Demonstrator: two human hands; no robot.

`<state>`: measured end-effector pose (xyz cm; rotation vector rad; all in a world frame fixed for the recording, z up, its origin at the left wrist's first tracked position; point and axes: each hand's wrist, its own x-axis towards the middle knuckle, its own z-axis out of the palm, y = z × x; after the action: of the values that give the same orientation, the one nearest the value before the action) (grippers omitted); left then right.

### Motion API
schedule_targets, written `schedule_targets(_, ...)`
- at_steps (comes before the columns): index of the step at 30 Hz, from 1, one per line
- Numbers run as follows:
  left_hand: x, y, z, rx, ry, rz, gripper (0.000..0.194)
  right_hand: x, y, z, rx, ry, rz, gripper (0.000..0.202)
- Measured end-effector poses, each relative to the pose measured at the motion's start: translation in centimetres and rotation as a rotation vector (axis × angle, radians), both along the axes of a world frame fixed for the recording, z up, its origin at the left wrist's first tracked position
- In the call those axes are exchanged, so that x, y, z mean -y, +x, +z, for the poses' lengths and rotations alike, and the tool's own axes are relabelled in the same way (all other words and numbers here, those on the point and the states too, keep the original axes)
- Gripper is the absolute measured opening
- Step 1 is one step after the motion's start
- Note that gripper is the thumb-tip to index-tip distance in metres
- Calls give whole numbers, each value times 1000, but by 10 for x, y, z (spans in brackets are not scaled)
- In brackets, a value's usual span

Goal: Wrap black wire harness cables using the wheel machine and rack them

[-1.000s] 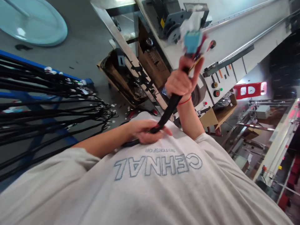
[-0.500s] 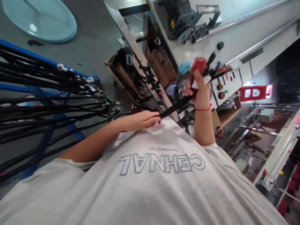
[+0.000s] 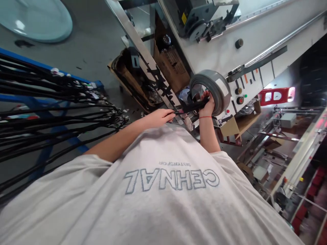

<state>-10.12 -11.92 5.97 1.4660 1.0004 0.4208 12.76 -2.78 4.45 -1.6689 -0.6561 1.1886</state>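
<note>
My left hand point(image 3: 165, 116) is closed, pinching one end of a black cable point(image 3: 187, 109) in front of my shirt. The cable runs to the right into my right hand point(image 3: 208, 104), whose fingers are curled around it. The cable's far end is hidden by that hand. Just beyond the right hand stands a large grey tape roll point(image 3: 224, 98) with a pale label, close to the fingers; I cannot tell if they touch it.
Many black cables point(image 3: 63, 117) hang on a blue rack point(image 3: 76, 77) at my left. Cardboard boxes point(image 3: 176, 66) sit under the metal frame. A white machine bench point(image 3: 212, 56) with buttons stretches away right. A round pale disc point(image 3: 35, 20) is at the upper left.
My right hand has moved down and left, toward my left hand. The blurred red and light-blue items near it are out of sight, and the grey roll shows plainly.
</note>
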Motion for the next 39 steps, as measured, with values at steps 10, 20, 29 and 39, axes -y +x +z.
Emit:
schedule_targets(10,-76,56,-5,-73,249,170,32,53,16,-11,1021,224,551,23)
schedule_targets(20,-73,52,-15,23,261,37,33,45,22,6,797,217,585,14)
schedule_targets(29,-54,56,-23,-303,306,-51,39,28,-9,39,279,19,410,19)
schedule_targets(39,-48,66,-13,-358,280,-90,39,39,12,41,767,353,889,23)
